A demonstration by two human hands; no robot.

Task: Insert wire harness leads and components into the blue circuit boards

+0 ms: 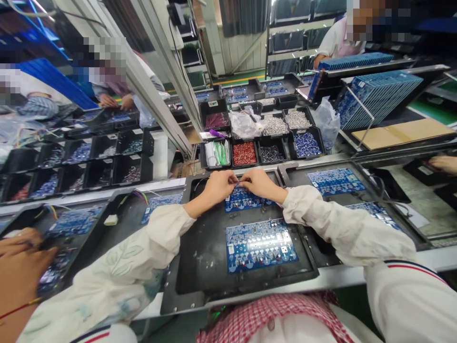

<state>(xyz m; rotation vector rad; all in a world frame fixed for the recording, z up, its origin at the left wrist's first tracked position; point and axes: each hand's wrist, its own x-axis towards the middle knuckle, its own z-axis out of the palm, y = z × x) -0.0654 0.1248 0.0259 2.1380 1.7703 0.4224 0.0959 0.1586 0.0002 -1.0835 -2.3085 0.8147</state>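
Observation:
Both my hands meet over the far blue circuit board (237,202), which lies in a black tray (200,247). My left hand (222,185) has thumb and fingertips pinched together at the board's back edge. Beside it, almost touching, my right hand (260,183) makes a similar pinch. Whatever sits between the fingertips is too small and covered to make out. A second blue circuit board (260,245), fitted with small components, lies nearer to me in the same tray.
Behind the tray stand black bins with red components (244,153), blue components (307,144) and silver parts (274,126). More bins (73,176) line the left. Neighbouring trays hold boards (335,182). A co-worker's hand (24,257) is at far left, another (444,163) at far right.

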